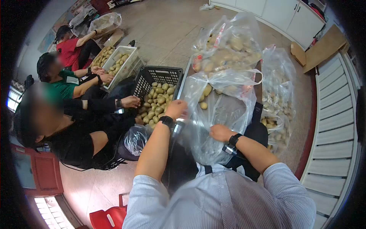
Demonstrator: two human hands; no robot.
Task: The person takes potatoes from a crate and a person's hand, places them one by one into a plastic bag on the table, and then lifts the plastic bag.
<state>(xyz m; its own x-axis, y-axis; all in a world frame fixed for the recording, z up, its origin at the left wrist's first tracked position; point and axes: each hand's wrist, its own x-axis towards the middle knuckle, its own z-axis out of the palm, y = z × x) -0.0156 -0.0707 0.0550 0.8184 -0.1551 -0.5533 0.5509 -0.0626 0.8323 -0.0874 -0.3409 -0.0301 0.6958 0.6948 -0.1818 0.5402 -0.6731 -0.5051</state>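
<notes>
An open clear plastic bag (225, 110) lies in front of me, with a few kiwifruit (204, 100) near its far left side. My right hand (222, 133) is closed on the near edge of this bag. Beside the bag's left side is my left hand (177, 109), close to the black crate; its fingers are smeared by motion, so what they hold, if anything, cannot be made out. Many kiwifruit (160, 100) fill the black crate (160, 73). Past the open bag, filled clear bags (232, 45) rest on the low table.
More filled bags (278, 87) stand on the floor to the right. Three people sit at the left; the nearest one's hand (130, 102) is at the black crate. A white crate (131, 61) is beyond it. A red stool (108, 218) is at the lower left.
</notes>
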